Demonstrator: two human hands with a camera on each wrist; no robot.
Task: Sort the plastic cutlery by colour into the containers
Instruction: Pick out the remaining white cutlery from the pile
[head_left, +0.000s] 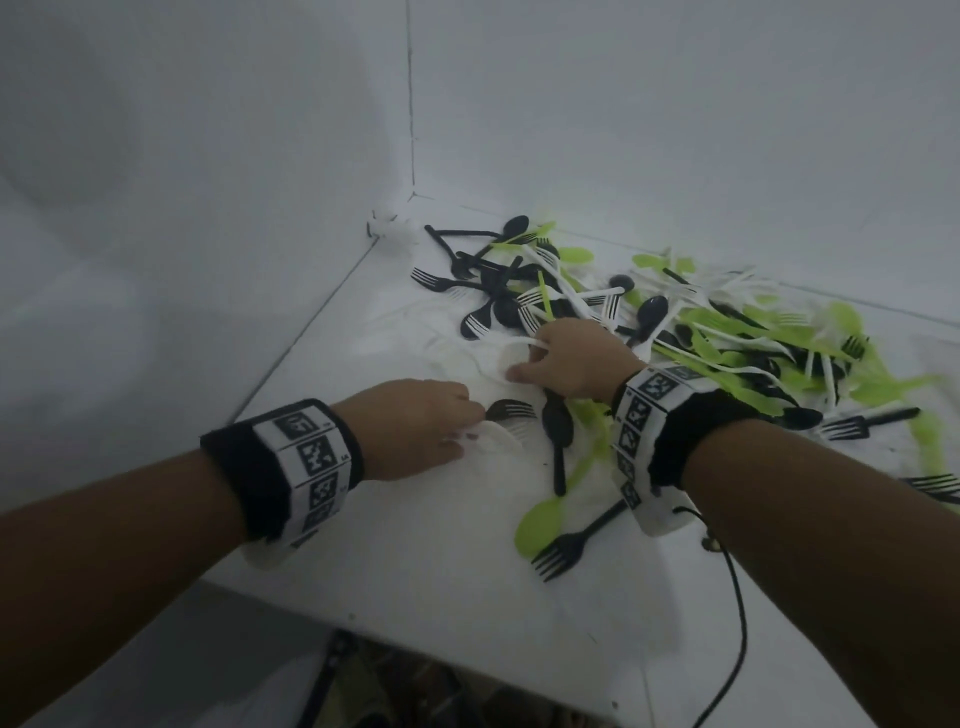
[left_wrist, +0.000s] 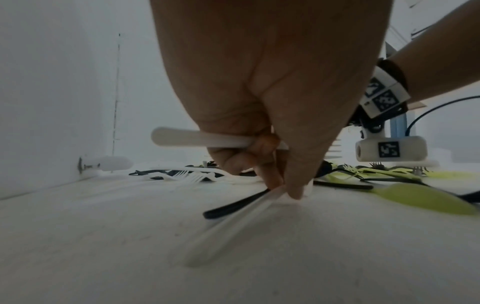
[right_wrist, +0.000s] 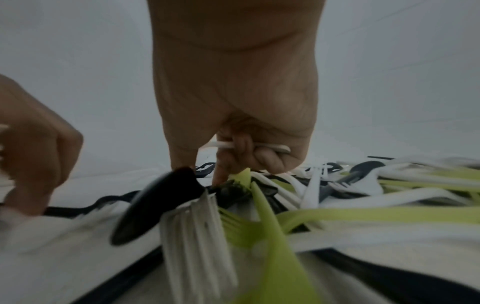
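Dim, flat light; wrist views blurred near lens, edges warped.

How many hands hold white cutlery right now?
2. The left hand grips a white handle; the right hand curls round a white piece. More may hide in the palms.

The left hand (left_wrist: 259, 92) fills the middle of its wrist view, and its curled fingers hide the far end of the white handle (left_wrist: 197, 139) they hold. Its fingertips cover the point where the black handle (left_wrist: 233, 203) and the clear one (left_wrist: 233, 224) meet beneath them. In the right wrist view the near cutlery (right_wrist: 197, 242) is smeared with blur and runs off the bottom edge. The right hand (right_wrist: 233, 98) covers most of the white piece (right_wrist: 275, 147) in its fingers. In the head view the white cutlery (head_left: 467, 358) barely separates from the table (head_left: 415, 597). No container can be made out.
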